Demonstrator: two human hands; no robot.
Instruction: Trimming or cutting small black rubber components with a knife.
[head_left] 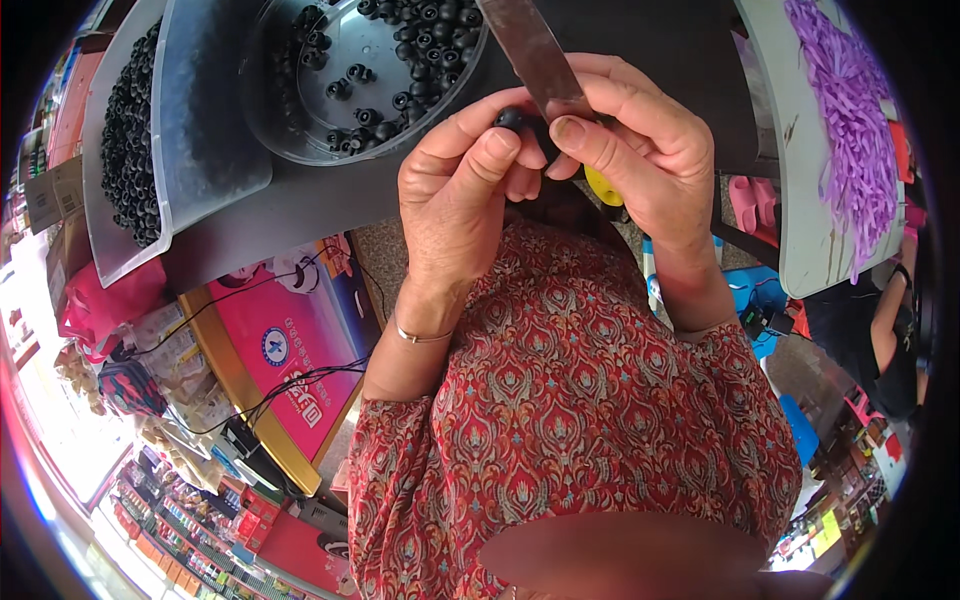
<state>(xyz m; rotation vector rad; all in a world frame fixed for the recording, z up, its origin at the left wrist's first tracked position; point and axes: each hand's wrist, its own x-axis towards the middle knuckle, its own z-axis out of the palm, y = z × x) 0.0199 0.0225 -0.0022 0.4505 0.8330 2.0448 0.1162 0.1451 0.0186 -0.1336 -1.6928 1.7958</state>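
Bead-like black piece (510, 118), small, rounded and smooth with a faint sheen, sits at the tip of the left hand (450, 185), pinched between thumb and forefinger, the other fingers curled beneath. Just beside it the right hand (650, 140) grips the lower end of a flat metal blade (535, 55) between thumb and fingers; the blade slants up to the left, its surface dull and streaked.

Both hands hang by the near edge of a dark tabletop (330, 195), close above a red patterned garment (590, 370), so room below them is tight. Up and left, the rim of a clear round tub (345, 45) closes in near the left knuckles; beyond it stands a translucent bin (215, 120). Both contain many similar black pieces.

The blade's far end and the tub's top are cut off by the upper frame. Fingers hide the underside of the held piece, and whether the blade touches it cannot be told. Behind the right hand, a yellow thing (603, 187) shows only in part. Farther right, purple strips (855, 120) lie heaped on a pale surface (800, 200).
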